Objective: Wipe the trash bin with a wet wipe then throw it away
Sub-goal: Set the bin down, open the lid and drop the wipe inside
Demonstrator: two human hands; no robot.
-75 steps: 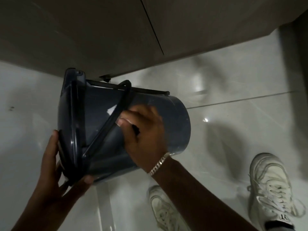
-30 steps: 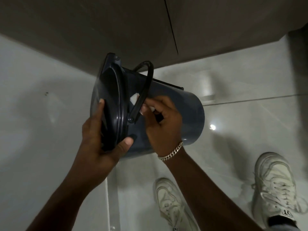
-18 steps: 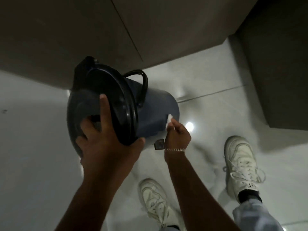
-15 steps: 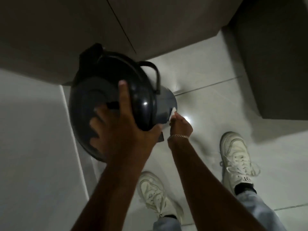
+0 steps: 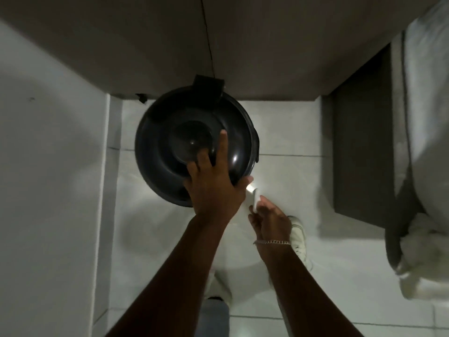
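The dark round trash bin [image 5: 167,152] stands upright below me, seen from straight above with its lid closed. My left hand [image 5: 213,181] grips the lid's near right rim, fingers spread over the top and thumb under the edge. My right hand [image 5: 269,220], with a chain bracelet at the wrist, is shut on a white wet wipe [image 5: 252,198] just off the bin's near right side. The bin's body is hidden under the lid.
A brown cabinet front [image 5: 218,45] runs across the top, behind the bin. A white wall [image 5: 48,166] borders the left. A dark bed base [image 5: 359,154] and grey bedding [image 5: 427,117] fill the right. My white sneaker [image 5: 300,237] stands on the pale tiled floor [image 5: 291,122].
The bin has gone from lying tilted in my hands to upright, lid facing me. My right hand with the wipe has come off the bin's side to just beside it.
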